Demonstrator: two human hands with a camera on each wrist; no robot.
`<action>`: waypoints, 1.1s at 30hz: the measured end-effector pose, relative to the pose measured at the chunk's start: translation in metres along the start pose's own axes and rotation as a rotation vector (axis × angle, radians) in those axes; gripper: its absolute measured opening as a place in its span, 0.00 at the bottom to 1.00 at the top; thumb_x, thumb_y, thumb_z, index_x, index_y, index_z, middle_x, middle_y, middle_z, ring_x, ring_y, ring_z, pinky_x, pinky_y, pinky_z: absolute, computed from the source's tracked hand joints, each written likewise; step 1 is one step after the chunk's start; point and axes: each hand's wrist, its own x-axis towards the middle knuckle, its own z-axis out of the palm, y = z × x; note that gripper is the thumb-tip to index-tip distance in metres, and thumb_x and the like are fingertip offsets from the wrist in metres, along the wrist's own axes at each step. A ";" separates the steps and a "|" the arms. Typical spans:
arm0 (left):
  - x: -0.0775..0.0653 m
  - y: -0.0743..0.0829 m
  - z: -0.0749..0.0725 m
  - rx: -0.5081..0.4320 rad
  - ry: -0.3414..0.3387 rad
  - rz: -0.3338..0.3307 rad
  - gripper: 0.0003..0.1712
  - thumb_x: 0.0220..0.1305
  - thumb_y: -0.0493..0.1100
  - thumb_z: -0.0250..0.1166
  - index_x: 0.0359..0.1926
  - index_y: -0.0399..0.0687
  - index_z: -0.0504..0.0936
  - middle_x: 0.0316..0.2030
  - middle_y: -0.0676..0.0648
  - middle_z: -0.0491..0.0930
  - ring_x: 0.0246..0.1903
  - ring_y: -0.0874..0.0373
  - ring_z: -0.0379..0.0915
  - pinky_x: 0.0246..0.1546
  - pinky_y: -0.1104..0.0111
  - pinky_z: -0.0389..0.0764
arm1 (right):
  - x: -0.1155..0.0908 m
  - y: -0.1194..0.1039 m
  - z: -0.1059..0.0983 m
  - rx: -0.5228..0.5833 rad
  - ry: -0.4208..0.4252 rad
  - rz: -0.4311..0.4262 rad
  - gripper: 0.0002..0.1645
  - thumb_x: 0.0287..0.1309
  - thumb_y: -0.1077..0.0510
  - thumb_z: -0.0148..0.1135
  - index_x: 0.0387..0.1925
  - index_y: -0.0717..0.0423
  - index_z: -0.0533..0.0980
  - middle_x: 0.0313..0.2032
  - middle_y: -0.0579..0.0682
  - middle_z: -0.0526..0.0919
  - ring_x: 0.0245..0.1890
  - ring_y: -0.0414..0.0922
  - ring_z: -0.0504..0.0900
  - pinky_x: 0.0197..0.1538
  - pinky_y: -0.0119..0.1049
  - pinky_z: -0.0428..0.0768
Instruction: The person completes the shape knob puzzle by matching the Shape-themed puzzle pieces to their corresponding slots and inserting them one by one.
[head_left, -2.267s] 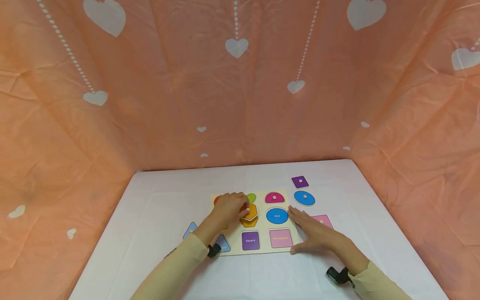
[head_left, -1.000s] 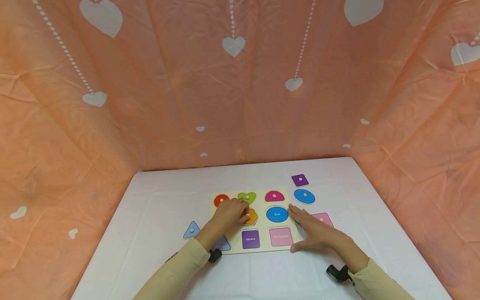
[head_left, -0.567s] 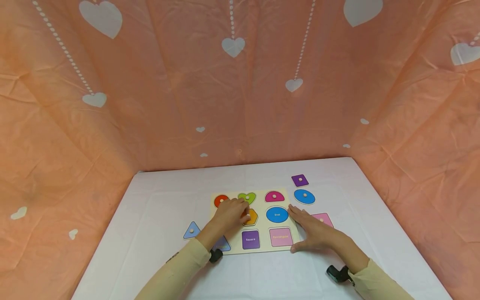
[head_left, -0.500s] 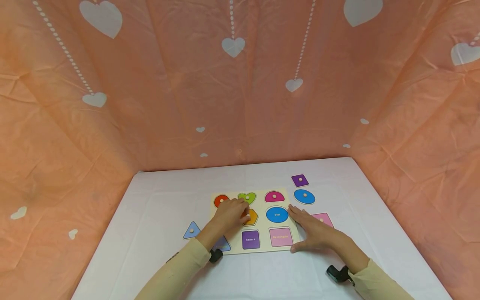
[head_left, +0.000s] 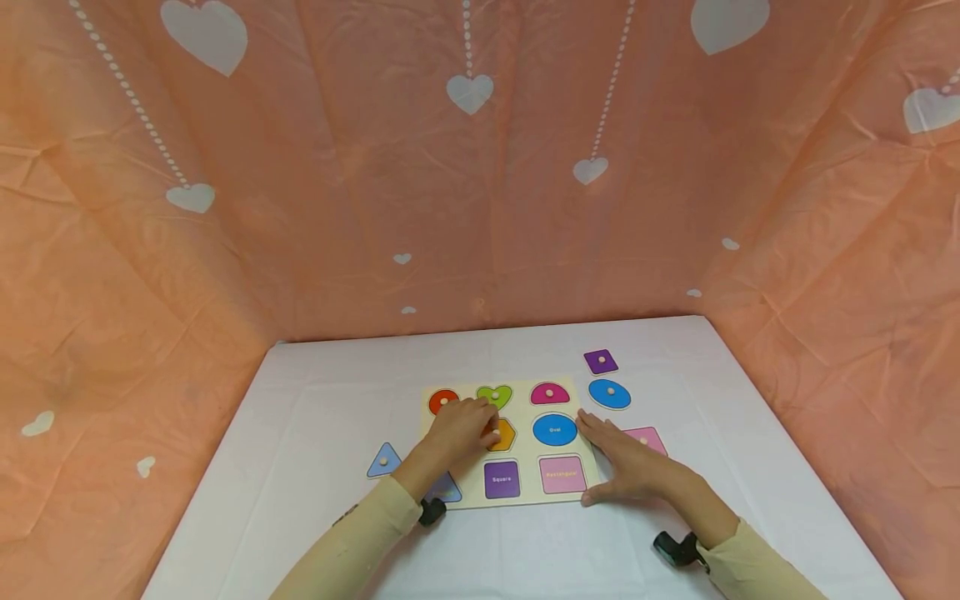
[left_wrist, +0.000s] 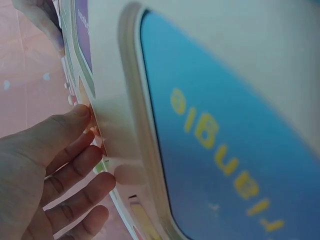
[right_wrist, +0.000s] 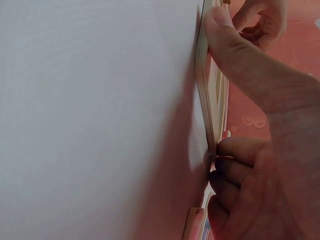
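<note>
- Hexagon piece (head_left: 506, 437) in orange is found in the middle row of the board (head_left: 529, 492), seemingly level within its outline, with its left part covered by the left hand (head_left: 461, 427).
- Thumb and index finger of the left hand are held together in a pinch on the hexagon, apparently at its knob; the other fingers are loosely curved.
- By the right hand (head_left: 628, 464), spread wide, the board seems to be steadied: the thumb is placed at the near corner, the fingers at the right edge, and nothing is lifted.
- Red circle (head_left: 439, 404), green heart (head_left: 490, 392) and magenta half circle (head_left: 550, 397) are already fitted in the far row.
- Step in hand, as judged: the hexagon is being settled into its slot.
- Unfilled slots are seen for oval (head_left: 555, 431), square (head_left: 501, 483), rectangle (head_left: 562, 477) and triangle (left_wrist: 230, 135).
- Matching loose pieces are laid on the tabletop (head_left: 495, 554): purple square (head_left: 600, 367) and blue oval (head_left: 609, 398) beyond the right hand, pink rectangle (head_left: 648, 436) partly hidden by it, blue triangle (head_left: 384, 470) left of the board.
- For the next move, the pinch should be loosened once the hexagon is flush; then a loose piece can be taken, the triangle being handiest for the left hand.
</note>
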 end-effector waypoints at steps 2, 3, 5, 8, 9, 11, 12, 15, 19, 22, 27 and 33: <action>-0.001 0.000 0.000 -0.005 -0.005 -0.006 0.11 0.68 0.55 0.76 0.38 0.56 0.86 0.30 0.58 0.73 0.31 0.61 0.69 0.33 0.72 0.71 | 0.000 0.000 0.000 0.001 0.000 -0.001 0.77 0.44 0.30 0.84 0.85 0.57 0.55 0.85 0.58 0.52 0.82 0.70 0.52 0.79 0.68 0.60; -0.001 0.000 -0.001 -0.010 -0.007 -0.008 0.11 0.68 0.54 0.76 0.38 0.56 0.86 0.30 0.58 0.74 0.32 0.60 0.69 0.33 0.71 0.72 | 0.000 0.000 0.000 0.000 0.000 -0.002 0.77 0.44 0.29 0.84 0.85 0.57 0.55 0.85 0.58 0.52 0.82 0.70 0.52 0.79 0.68 0.60; -0.003 0.000 -0.002 -0.016 -0.017 -0.015 0.12 0.68 0.55 0.76 0.40 0.55 0.86 0.32 0.57 0.75 0.33 0.60 0.70 0.35 0.70 0.75 | 0.001 0.000 0.001 -0.003 -0.003 -0.003 0.77 0.44 0.29 0.84 0.85 0.57 0.55 0.85 0.58 0.52 0.82 0.70 0.52 0.79 0.68 0.60; -0.006 0.000 -0.004 -0.015 -0.031 -0.022 0.14 0.67 0.56 0.77 0.43 0.53 0.88 0.35 0.56 0.79 0.36 0.58 0.72 0.41 0.67 0.80 | 0.001 0.000 0.001 -0.008 -0.003 -0.004 0.77 0.44 0.29 0.84 0.85 0.58 0.55 0.85 0.58 0.52 0.82 0.70 0.53 0.79 0.68 0.60; -0.008 0.000 -0.005 -0.006 -0.037 -0.023 0.16 0.67 0.57 0.77 0.45 0.53 0.89 0.37 0.55 0.80 0.37 0.58 0.74 0.43 0.67 0.82 | 0.001 0.000 0.001 -0.010 -0.003 -0.004 0.77 0.44 0.29 0.84 0.85 0.58 0.55 0.85 0.58 0.52 0.82 0.70 0.53 0.79 0.68 0.60; -0.010 -0.001 -0.006 0.021 -0.040 -0.016 0.19 0.67 0.59 0.76 0.47 0.53 0.90 0.41 0.54 0.83 0.40 0.57 0.77 0.48 0.66 0.84 | 0.001 -0.001 0.001 -0.008 -0.001 -0.004 0.77 0.44 0.29 0.84 0.85 0.59 0.55 0.85 0.59 0.53 0.82 0.70 0.53 0.79 0.68 0.60; -0.012 -0.002 -0.006 0.037 -0.039 -0.010 0.20 0.67 0.60 0.76 0.49 0.52 0.90 0.43 0.54 0.84 0.41 0.56 0.79 0.50 0.65 0.85 | 0.000 -0.001 0.000 -0.009 -0.001 -0.003 0.77 0.44 0.29 0.84 0.85 0.59 0.56 0.85 0.59 0.53 0.82 0.70 0.53 0.79 0.68 0.60; -0.017 -0.005 -0.007 0.078 -0.031 0.014 0.22 0.68 0.61 0.74 0.53 0.52 0.91 0.48 0.52 0.87 0.46 0.55 0.83 0.53 0.63 0.87 | 0.000 -0.003 -0.001 -0.012 -0.002 0.000 0.77 0.44 0.29 0.84 0.84 0.59 0.56 0.85 0.59 0.53 0.82 0.69 0.53 0.79 0.68 0.60; -0.027 -0.011 -0.009 0.061 -0.003 0.015 0.26 0.68 0.60 0.75 0.58 0.49 0.89 0.54 0.50 0.87 0.53 0.52 0.84 0.58 0.58 0.87 | 0.000 -0.004 -0.001 -0.019 -0.008 0.002 0.77 0.44 0.29 0.84 0.85 0.59 0.56 0.85 0.59 0.53 0.82 0.69 0.53 0.80 0.67 0.60; -0.037 -0.017 -0.011 0.008 0.031 -0.007 0.30 0.67 0.59 0.76 0.61 0.47 0.87 0.58 0.47 0.86 0.58 0.49 0.83 0.63 0.54 0.84 | 0.000 -0.003 -0.001 -0.021 -0.009 0.004 0.77 0.44 0.29 0.84 0.85 0.58 0.56 0.85 0.58 0.53 0.82 0.68 0.53 0.80 0.66 0.60; -0.055 -0.025 -0.011 -0.070 0.043 -0.064 0.33 0.67 0.59 0.76 0.65 0.46 0.84 0.66 0.46 0.82 0.65 0.47 0.78 0.70 0.52 0.79 | 0.000 -0.003 -0.002 -0.018 -0.011 0.005 0.77 0.44 0.29 0.84 0.85 0.58 0.55 0.85 0.58 0.52 0.83 0.68 0.52 0.80 0.67 0.59; -0.073 -0.032 -0.010 -0.129 -0.039 -0.211 0.44 0.67 0.62 0.75 0.76 0.45 0.75 0.75 0.45 0.74 0.75 0.44 0.69 0.77 0.48 0.69 | 0.000 -0.004 -0.003 -0.025 -0.013 0.000 0.77 0.44 0.28 0.84 0.85 0.59 0.56 0.85 0.58 0.52 0.83 0.68 0.52 0.80 0.66 0.59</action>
